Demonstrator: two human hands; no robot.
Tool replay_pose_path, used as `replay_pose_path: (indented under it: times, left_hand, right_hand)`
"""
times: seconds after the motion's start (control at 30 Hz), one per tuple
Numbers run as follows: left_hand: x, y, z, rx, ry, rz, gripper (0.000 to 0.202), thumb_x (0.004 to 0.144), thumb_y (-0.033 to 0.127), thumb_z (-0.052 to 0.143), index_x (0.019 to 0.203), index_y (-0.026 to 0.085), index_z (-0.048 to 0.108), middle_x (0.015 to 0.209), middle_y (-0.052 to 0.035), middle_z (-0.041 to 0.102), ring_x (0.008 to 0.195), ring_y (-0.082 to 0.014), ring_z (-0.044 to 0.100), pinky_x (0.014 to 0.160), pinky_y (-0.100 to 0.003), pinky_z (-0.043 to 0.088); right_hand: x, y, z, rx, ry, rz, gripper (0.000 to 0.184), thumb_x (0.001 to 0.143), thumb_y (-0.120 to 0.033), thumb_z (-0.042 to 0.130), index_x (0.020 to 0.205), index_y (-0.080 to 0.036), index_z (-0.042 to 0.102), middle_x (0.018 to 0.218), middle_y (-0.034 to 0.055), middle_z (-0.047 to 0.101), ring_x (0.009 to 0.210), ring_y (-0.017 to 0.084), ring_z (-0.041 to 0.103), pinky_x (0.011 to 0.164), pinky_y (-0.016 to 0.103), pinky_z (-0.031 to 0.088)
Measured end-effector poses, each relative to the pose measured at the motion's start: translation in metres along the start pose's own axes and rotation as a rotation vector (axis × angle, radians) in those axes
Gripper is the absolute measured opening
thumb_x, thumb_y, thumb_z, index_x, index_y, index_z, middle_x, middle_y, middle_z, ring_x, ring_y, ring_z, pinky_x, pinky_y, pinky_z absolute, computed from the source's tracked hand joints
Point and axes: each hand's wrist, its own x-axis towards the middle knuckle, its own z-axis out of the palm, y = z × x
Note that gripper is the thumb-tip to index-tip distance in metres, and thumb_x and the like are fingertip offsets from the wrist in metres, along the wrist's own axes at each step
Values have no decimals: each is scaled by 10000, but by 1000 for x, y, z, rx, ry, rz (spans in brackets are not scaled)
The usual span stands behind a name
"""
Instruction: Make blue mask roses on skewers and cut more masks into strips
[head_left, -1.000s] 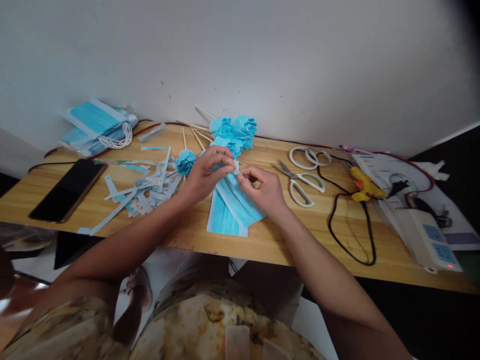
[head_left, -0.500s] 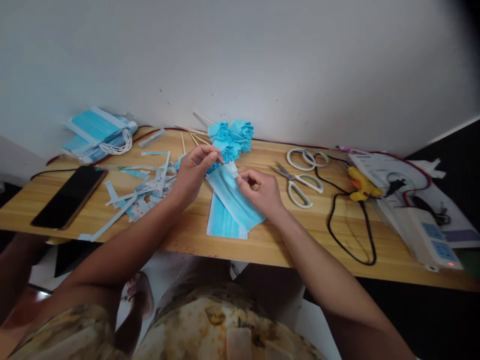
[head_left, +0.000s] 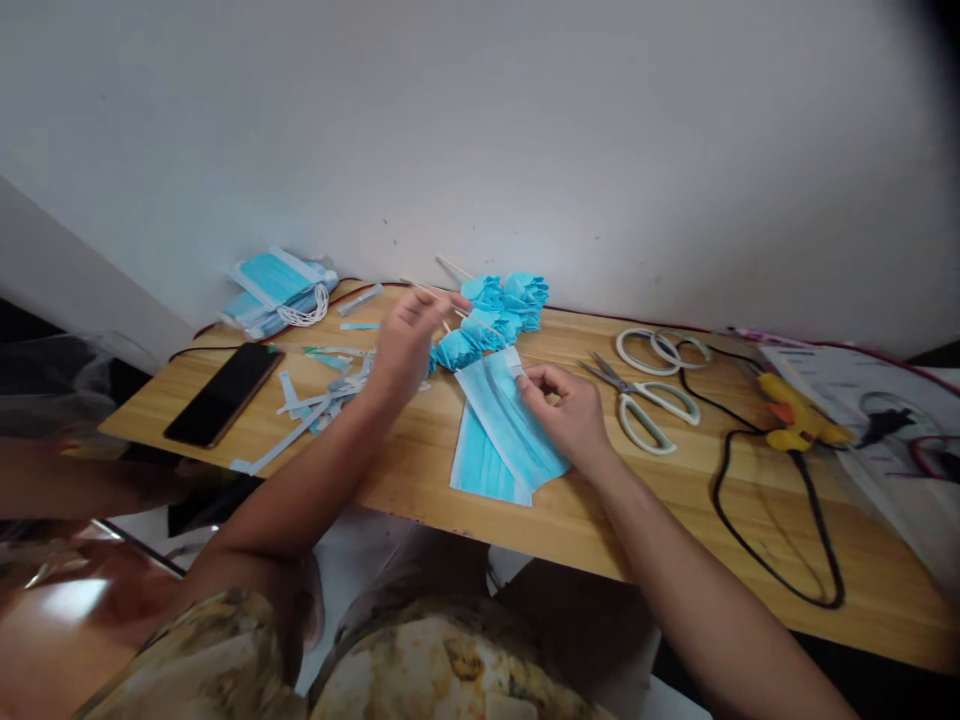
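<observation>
Left hand (head_left: 409,345) has drawn up and away from the mask's top edge since the earlier frame; from my remote feed its fingertips sit close together, whether pinching anything I cannot tell. Right hand (head_left: 566,410) pinches the blue mask (head_left: 510,415) by its white-banded top edge, thin creased fabric slanting across a second pleated mask (head_left: 478,470) on the wood-grain tabletop (head_left: 420,475). Behind: ruffled, rounded fabric flowers (head_left: 495,312). Right: white-handled metal scissors (head_left: 627,388), blades parted.

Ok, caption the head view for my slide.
Right hand pinches the upper blue sheet; left hand hovers near blue flowers.
</observation>
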Motion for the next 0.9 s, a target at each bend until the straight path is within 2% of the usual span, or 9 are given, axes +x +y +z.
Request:
replay_pose_path:
  times: [0.03,0.1,0.17,0.23,0.33,0.43,0.5,0.67,0.9]
  left_hand:
    - [11,8,-9,-40,76,50,265,843,393,761,802,210,575,875,-6,742,932,-166,688,971,-338,497]
    - [37,25,-31,-121,130,128,207,842,336,749,812,219,581,773,21,714,809,-149,671,887,-328,516]
    - [66,37,-55,-6,156,179,81,855,224,698,827,227,622,687,45,684,702,-130,614,773,-301,493]
    - [93,41,-80,265,187,201,57,860,151,669,846,206,665,665,50,678,658,-117,558,739,-292,447]
    - [121,30,-112,808,204,73,65,871,158,655,822,148,697,668,12,666,703,-136,549,787,-307,413]
    - [130,6,-134,1456,6,-86,189,856,198,604,935,140,767,917,-90,760,940,-262,635,840,-350,406]
    - [129,-10,-142,1633,-82,-142,256,843,231,585,976,148,787,1030,-138,770,1031,-322,641,855,-370,406]
    - [129,-38,-145,1849,-252,-163,417,882,274,467,1106,123,785,1124,-207,757,1068,-372,646,854,-403,423]
    - [136,-58,-150,1900,-253,-174,494,901,262,395,1181,76,757,1175,-264,725,1126,-425,636,888,-449,440]
  right_hand:
    - [1,2,-1,2,17,18,211,829,-373,624,757,-200,722,609,-21,604,566,127,497,569,265,373]
    - [3,5,-3,22,57,65,233,830,-393,625,789,-192,737,630,-18,620,573,125,496,567,262,372]
    - [4,9,-5,63,84,109,256,832,-418,632,824,-190,748,672,-10,650,595,130,513,580,264,384]
    - [5,11,-5,101,97,142,267,831,-438,639,824,-194,747,683,-9,649,606,134,517,592,269,393]
    - [6,12,-4,131,105,169,262,823,-446,650,801,-201,741,657,-16,625,595,134,501,586,271,385]
    - [7,11,-3,153,120,176,247,811,-435,668,797,-201,744,657,-16,626,607,135,504,584,266,385]
    - [8,10,-4,172,133,186,235,801,-427,679,793,-201,743,663,-14,630,620,137,510,588,262,392]
    - [10,14,-8,275,170,246,228,786,-435,704,800,-209,732,709,-12,649,626,132,511,594,259,407]
    - [11,15,-11,335,193,294,215,789,-434,723,798,-219,722,699,-17,634,612,129,498,588,264,401]
